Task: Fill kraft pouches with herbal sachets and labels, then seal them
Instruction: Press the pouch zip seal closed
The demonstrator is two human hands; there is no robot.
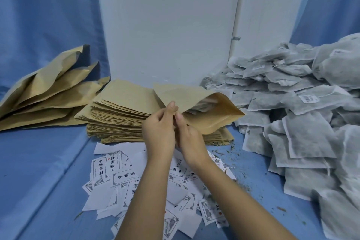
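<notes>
I hold a kraft pouch [196, 101] above the table's middle, its mouth gaping toward the right with grey sachets showing inside. My left hand [158, 132] pinches the pouch's near edge between thumb and fingers. My right hand [190, 138] grips the same edge just beside it, fingers curled on the lower flap. Under the pouch lies a flat stack of empty kraft pouches [120, 111]. A scatter of white printed labels [116, 179] lies in front of the stack, partly hidden by my forearms. A big heap of grey herbal sachets [296, 115] fills the right side.
A pile of puffy kraft pouches [46, 95] leans at the left. Herb crumbs [239, 161] dot the blue cloth [39, 171] between labels and sachets. A white panel [167, 25] stands upright behind the stack.
</notes>
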